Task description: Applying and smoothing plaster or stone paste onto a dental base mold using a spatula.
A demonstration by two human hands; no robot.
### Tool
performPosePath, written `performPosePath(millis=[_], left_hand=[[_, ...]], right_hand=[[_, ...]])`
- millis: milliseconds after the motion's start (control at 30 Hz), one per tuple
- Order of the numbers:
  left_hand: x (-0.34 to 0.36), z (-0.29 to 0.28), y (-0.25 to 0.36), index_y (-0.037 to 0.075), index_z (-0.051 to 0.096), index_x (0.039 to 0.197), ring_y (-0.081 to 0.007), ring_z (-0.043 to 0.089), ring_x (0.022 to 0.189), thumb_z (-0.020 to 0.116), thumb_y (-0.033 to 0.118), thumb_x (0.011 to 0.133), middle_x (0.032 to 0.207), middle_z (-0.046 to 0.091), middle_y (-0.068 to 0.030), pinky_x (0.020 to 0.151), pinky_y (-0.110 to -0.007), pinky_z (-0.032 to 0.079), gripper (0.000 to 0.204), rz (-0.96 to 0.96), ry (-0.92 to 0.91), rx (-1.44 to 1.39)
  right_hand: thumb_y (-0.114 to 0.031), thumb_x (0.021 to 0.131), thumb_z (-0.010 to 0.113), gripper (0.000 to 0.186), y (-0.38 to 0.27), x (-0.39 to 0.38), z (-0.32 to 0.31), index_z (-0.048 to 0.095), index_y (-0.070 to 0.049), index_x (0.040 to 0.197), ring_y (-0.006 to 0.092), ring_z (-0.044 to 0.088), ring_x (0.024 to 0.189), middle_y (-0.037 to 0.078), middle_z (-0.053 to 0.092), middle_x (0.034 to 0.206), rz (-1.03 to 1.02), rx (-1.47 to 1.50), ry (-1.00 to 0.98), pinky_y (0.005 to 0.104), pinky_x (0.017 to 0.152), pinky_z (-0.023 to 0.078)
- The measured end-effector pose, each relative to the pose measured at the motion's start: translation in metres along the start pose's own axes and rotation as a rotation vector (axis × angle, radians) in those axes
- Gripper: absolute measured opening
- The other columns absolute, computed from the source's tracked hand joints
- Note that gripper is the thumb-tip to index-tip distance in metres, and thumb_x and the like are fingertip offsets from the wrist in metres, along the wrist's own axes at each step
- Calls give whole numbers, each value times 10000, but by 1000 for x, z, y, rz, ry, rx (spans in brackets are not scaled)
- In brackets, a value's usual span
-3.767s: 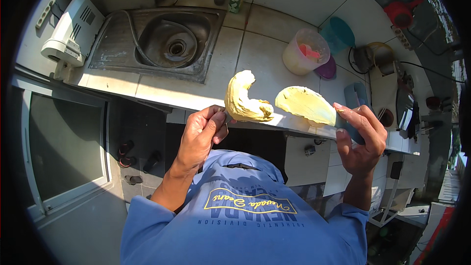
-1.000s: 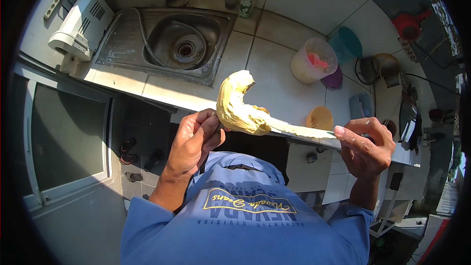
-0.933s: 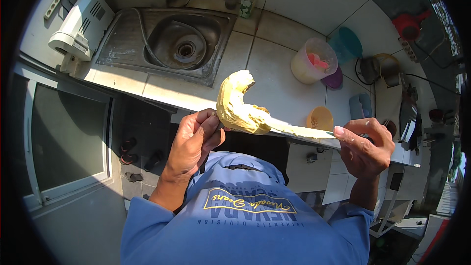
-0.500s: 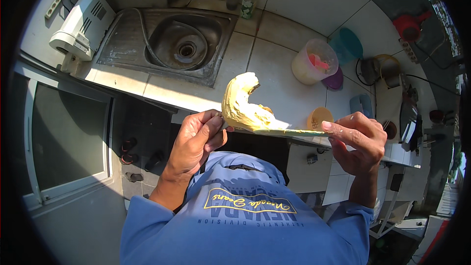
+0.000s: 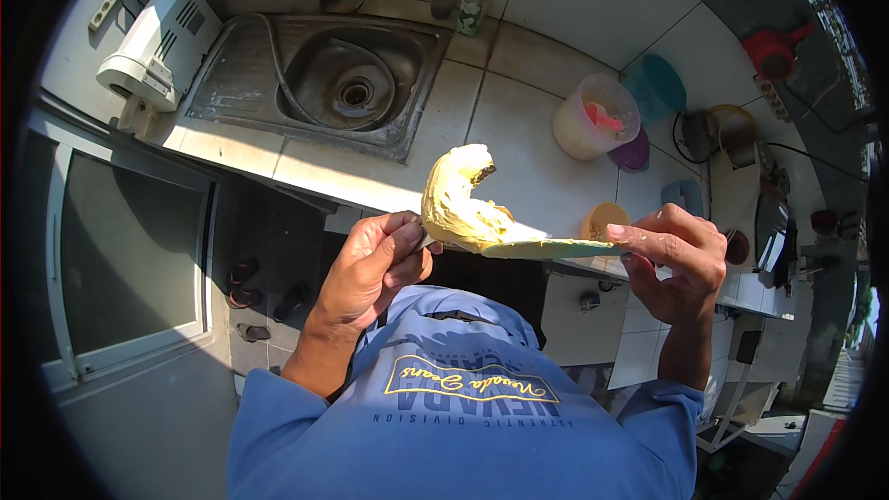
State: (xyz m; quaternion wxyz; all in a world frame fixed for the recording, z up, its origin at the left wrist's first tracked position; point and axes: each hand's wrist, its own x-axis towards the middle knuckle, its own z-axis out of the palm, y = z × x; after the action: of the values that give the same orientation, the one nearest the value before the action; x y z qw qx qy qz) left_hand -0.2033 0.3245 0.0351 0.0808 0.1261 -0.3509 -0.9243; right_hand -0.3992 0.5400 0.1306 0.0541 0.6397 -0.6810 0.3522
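Above the counter's front edge, my left hand is closed around the short grey metal end of a dough hook. Thick, pale yellow dough or cream coats the hook, which curves upward and over to the right. My right hand pinches the right end of a flat green scraper between thumb and fingers. The scraper's left end touches the underside of the coated hook, and yellow smears lie along its upper edge. The hook's own surface is mostly hidden beneath the coating.
Behind my hands runs the tiled counter, with a steel sink at left. A translucent tub holds something pink, near a teal container and a small yellow cup. A white appliance stands far left.
The scraper has tilted, so more of its green face shows. The coated hook has shifted slightly down and right. Both hands keep their grip.
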Motion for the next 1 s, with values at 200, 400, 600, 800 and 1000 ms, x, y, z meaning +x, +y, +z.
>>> performPosePath(millis=[200, 400, 600, 800, 1000], left_hand=[[-1, -2, -1, -63, 556, 899, -14, 302, 453, 513, 188, 924, 554, 401, 57, 535, -200, 342, 256, -59, -67, -77], [-2, -4, -5, -39, 566, 874, -24, 280, 442, 515, 230, 929, 489, 360, 73, 531, -222, 305, 279, -118, -94, -108], [-4, -1, -2, -19, 571, 857, -40, 270, 445, 514, 277, 936, 458, 346, 74, 523, -242, 274, 312, -169, -89, -57], [-7, -2, -3, -22, 571, 872, -50, 273, 454, 516, 280, 934, 456, 341, 73, 533, -246, 278, 313, -179, -95, -77], [-7, -1, -2, -29, 575, 885, -58, 280, 466, 537, 272, 917, 454, 334, 71, 538, -252, 281, 306, -203, -107, -80]], right_hand=[[46, 589, 630, 416, 5, -1, -1, 697, -55, 987, 135, 603, 569, 78, 649, 723, 34, 108, 56, 228, 441, 436], [84, 591, 597, 416, 9, -1, 6, 688, -34, 979, 132, 576, 569, 112, 695, 866, 90, 203, -68, 225, 446, 425], [101, 589, 588, 416, 13, -1, 7, 677, -6, 981, 119, 542, 588, 119, 697, 909, 53, 283, 10, 219, 466, 407], [87, 579, 602, 416, 12, -7, -5, 676, -3, 978, 125, 551, 590, 119, 696, 918, 46, 249, -20, 216, 463, 405], [87, 578, 602, 442, 11, -1, 5, 687, -29, 996, 132, 565, 559, 93, 668, 761, 4, 302, 57, 227, 454, 409]])
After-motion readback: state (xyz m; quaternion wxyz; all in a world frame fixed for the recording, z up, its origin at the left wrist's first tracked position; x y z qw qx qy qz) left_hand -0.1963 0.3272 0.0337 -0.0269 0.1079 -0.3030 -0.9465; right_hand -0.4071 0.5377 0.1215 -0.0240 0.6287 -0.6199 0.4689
